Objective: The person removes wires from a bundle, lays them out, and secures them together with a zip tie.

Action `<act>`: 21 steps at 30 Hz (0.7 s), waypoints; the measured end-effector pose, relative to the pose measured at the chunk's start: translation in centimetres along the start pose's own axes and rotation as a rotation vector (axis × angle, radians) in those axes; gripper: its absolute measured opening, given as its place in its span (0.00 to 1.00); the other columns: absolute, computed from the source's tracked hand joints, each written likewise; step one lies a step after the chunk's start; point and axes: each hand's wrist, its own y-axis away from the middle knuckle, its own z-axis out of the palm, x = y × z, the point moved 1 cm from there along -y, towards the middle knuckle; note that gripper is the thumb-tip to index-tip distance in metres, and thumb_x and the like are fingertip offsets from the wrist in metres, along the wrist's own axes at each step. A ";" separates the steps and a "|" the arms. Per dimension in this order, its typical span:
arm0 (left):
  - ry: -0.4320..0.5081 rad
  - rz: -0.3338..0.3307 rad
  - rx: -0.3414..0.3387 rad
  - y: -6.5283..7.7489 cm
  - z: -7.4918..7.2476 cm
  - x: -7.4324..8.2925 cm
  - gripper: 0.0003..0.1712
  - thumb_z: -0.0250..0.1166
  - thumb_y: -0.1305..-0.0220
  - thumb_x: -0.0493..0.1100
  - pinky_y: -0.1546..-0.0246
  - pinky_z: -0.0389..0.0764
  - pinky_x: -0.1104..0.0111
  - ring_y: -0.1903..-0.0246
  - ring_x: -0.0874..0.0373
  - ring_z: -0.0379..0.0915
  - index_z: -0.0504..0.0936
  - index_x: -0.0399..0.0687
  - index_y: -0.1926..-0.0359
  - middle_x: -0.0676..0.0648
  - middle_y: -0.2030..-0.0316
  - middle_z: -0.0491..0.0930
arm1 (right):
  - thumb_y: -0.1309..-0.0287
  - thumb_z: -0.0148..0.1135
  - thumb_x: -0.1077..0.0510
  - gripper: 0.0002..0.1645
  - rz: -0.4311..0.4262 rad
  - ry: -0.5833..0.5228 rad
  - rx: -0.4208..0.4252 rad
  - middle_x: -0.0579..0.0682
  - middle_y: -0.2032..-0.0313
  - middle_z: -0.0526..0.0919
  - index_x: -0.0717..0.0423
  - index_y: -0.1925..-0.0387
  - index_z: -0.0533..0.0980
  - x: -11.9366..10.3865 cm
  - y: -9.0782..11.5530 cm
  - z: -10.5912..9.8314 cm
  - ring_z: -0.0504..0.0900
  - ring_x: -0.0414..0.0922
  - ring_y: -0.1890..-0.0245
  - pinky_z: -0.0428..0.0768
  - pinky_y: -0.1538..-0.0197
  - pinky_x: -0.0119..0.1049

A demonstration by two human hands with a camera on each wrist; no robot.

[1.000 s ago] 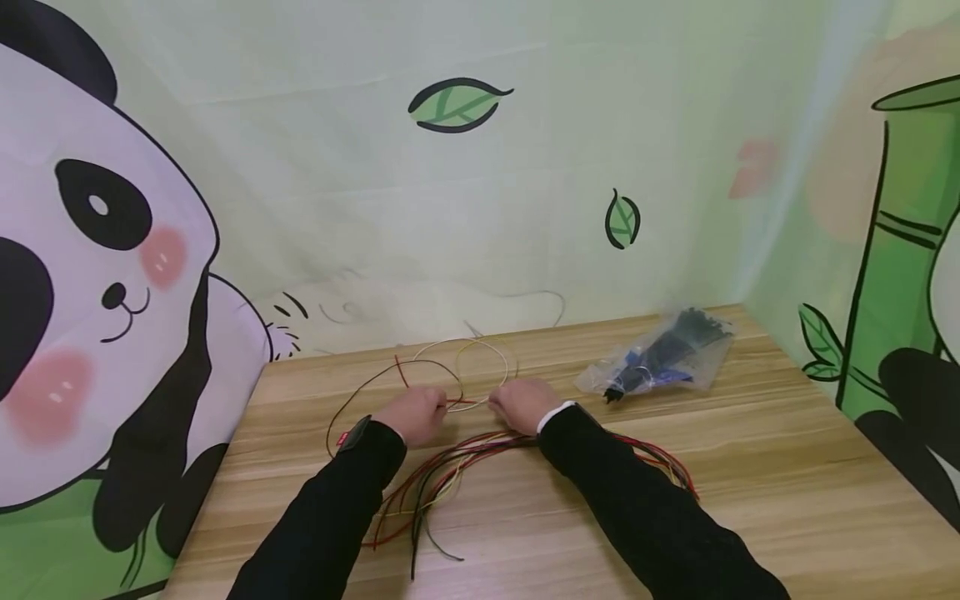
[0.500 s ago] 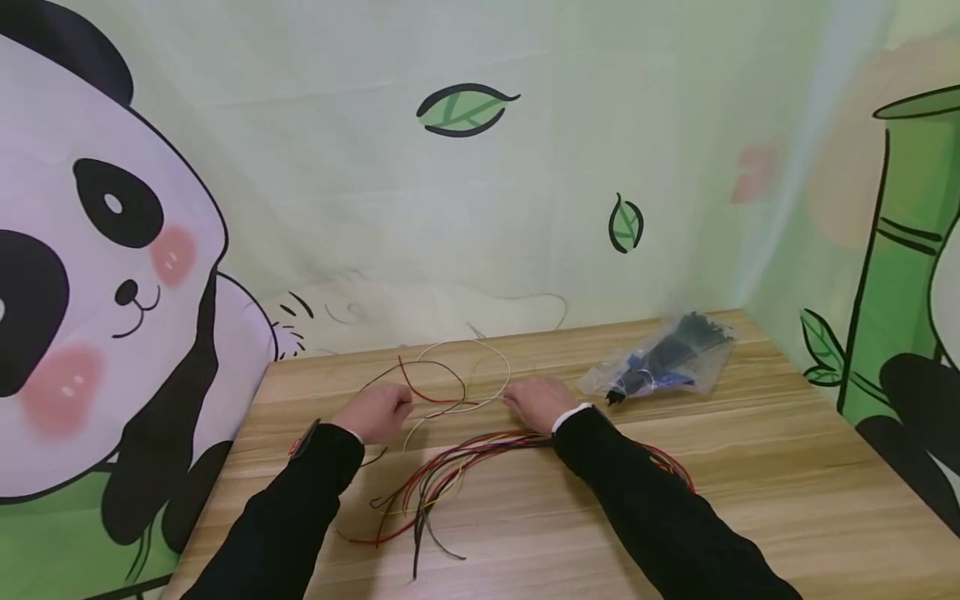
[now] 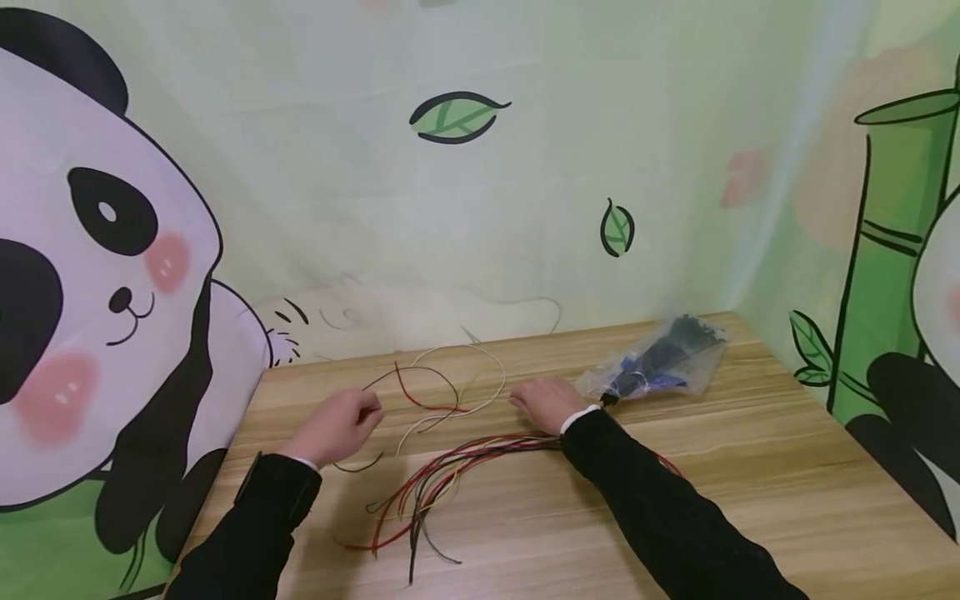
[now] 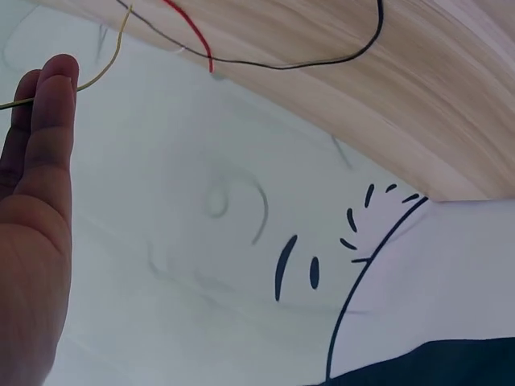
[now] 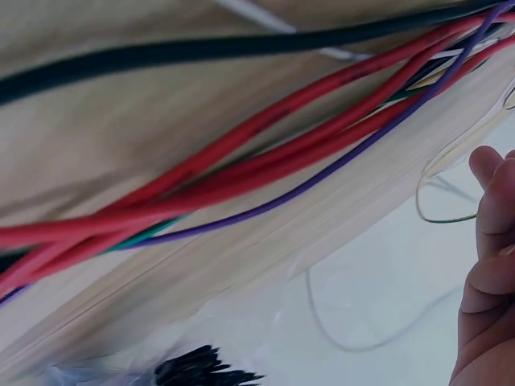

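My left hand is raised over the table's left side, fingers bent. In the left wrist view a thin yellow wire runs between its fingers. My right hand is at the far side of the wire bundle, fingertips pinched together. The right wrist view has a thin yellow-green wire leading into those fingers. Between the hands lie a looped white wire, a short red wire and a curved dark wire. Thick red wires and a purple wire cross close to the right wrist camera.
A clear plastic bag holding black strips lies at the back right. Behind the wooden table hangs a cloth backdrop printed with a panda and leaves. A dark wire end lies beneath the left hand.
My left hand has moved left and toward me, away from the right hand, which has shifted slightly right. The dark wire and white wire have come away from the left hand onto the table.
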 end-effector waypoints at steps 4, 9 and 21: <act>0.034 0.002 0.051 1.7 -1.0 0.0 0.09 0.61 0.35 0.35 0.76 0.68 0.67 0.78 0.61 0.64 0.78 0.49 0.73 0.54 0.78 0.70 | 0.34 0.57 0.50 0.17 0.041 0.017 -0.012 0.43 0.83 0.76 0.45 0.81 0.71 0.4 0.3 -0.2 0.79 0.44 0.80 0.73 0.76 0.42; 0.048 -0.007 0.108 3.3 -2.0 0.5 0.08 0.62 0.35 0.36 0.76 0.69 0.68 0.78 0.61 0.65 0.78 0.50 0.72 0.55 0.78 0.70 | 0.33 0.55 0.50 0.17 0.044 0.013 -0.015 0.44 0.81 0.79 0.45 0.79 0.73 0.7 0.4 -0.8 0.82 0.45 0.76 0.75 0.75 0.44; 0.041 -0.001 0.383 7.4 -3.4 0.9 0.10 0.65 0.41 0.31 0.76 0.68 0.69 0.78 0.63 0.64 0.78 0.49 0.75 0.57 0.79 0.70 | 0.31 0.52 0.49 0.14 0.089 0.020 -0.003 0.43 0.76 0.82 0.46 0.73 0.76 2.7 2.1 -2.7 0.82 0.45 0.74 0.76 0.71 0.43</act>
